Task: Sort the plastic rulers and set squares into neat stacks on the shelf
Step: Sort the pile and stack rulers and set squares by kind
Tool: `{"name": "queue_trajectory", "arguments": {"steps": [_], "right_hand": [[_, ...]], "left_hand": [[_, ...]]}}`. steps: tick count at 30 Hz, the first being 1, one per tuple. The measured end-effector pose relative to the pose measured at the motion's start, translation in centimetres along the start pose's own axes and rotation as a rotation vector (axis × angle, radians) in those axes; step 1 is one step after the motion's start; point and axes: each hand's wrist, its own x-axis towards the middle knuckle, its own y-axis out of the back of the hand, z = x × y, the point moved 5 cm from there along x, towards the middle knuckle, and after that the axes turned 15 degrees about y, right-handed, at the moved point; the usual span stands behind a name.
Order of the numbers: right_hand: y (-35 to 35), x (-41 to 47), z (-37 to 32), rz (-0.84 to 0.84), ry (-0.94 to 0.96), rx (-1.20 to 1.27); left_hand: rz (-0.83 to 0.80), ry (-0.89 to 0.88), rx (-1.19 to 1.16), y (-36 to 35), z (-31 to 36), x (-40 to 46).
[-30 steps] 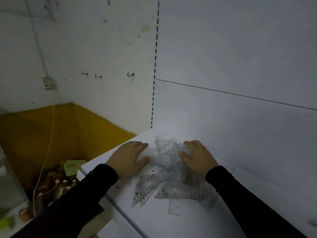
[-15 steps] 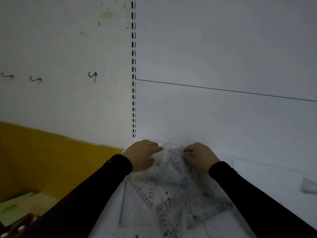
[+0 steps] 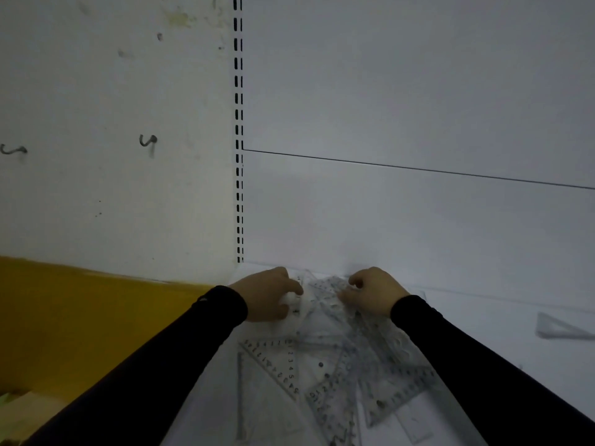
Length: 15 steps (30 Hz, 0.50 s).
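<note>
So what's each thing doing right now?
Left hand: curled on the pile's far end.
Right hand: curled on the pile's far end.
Pile: flat on the shelf, jumbled and overlapping, unsorted.
Lone set square: flat on the shelf, right of the pile, untouched.

White shelf (image 3: pixel 483 323), far edge against the back panel. Loose overlapping pile of clear plastic set squares and rulers (image 3: pixel 325 375) at left-centre, near to far. One separate clear set square (image 3: pixel 561 328) lies well apart at right.
</note>
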Motion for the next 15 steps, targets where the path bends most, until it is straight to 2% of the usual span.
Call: {"name": "queue_trajectory", "arguments": {"steps": [8,11,15], "right_hand": [[0.2,0.8,0.4,-0.062,-0.063,0.085],[0.3,0.9,0.5,-0.125,-0.091,0.071],[0.8,0.7,0.4,-0.125,-0.098,0.061]], "left_hand": [[0.044,0.051,-0.116,0.7,-0.6,-1.0],[0.047,0.069,-0.132,0.5,-0.7,-1.5],[0.086,0.098,-0.147,0.5,-0.8,-2.2]]}}
